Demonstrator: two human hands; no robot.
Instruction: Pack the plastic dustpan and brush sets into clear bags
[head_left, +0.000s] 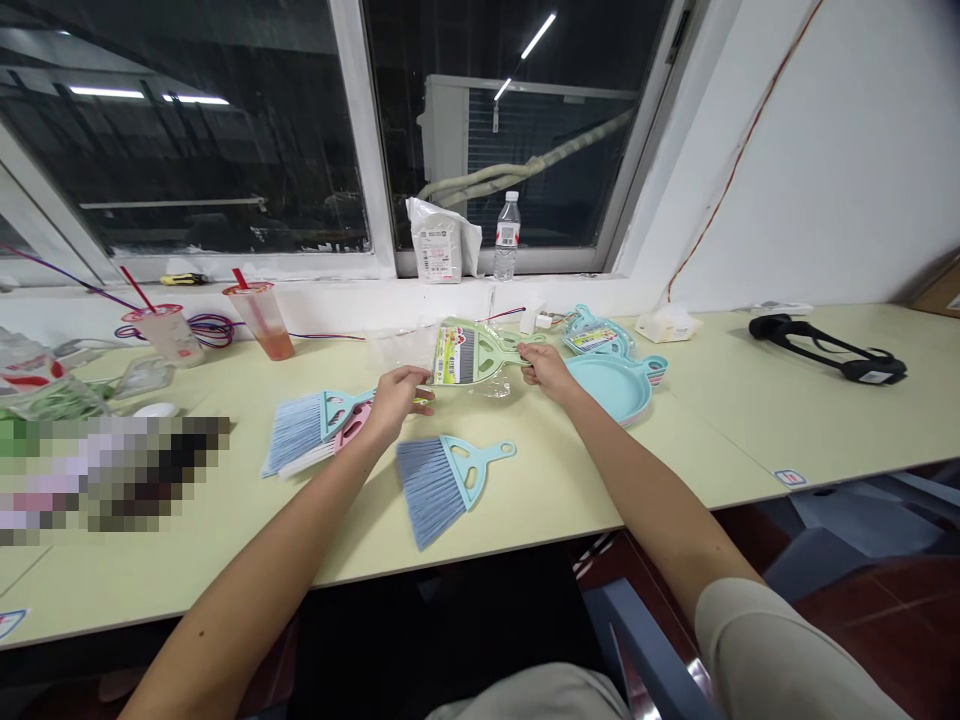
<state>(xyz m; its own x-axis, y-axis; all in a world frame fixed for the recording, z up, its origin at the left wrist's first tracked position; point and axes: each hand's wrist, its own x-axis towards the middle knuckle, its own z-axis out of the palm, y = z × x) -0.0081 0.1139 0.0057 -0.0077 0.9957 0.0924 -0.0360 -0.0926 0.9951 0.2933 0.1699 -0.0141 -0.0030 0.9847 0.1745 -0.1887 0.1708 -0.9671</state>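
A green dustpan and brush set (484,355) in clear wrapping, with a printed label, is held up between both hands. My left hand (401,402) grips its left end near the label. Fingers of my right hand (544,368) are closed on its handle end. A blue brush (457,480) lies on the table below it, bristles to the left. Left of that, another blue brush (304,430) overlaps a pink brush (352,428), both partly behind my left hand. Blue dustpans (611,385) are stacked to the right, beside a wrapped blue set (598,335).
Two drink cups (270,325) with red straws stand at the back left. A water bottle (507,238) and a white package (442,243) are on the sill. A black strap device (829,350) lies right. Left, a pixelated area hides something.
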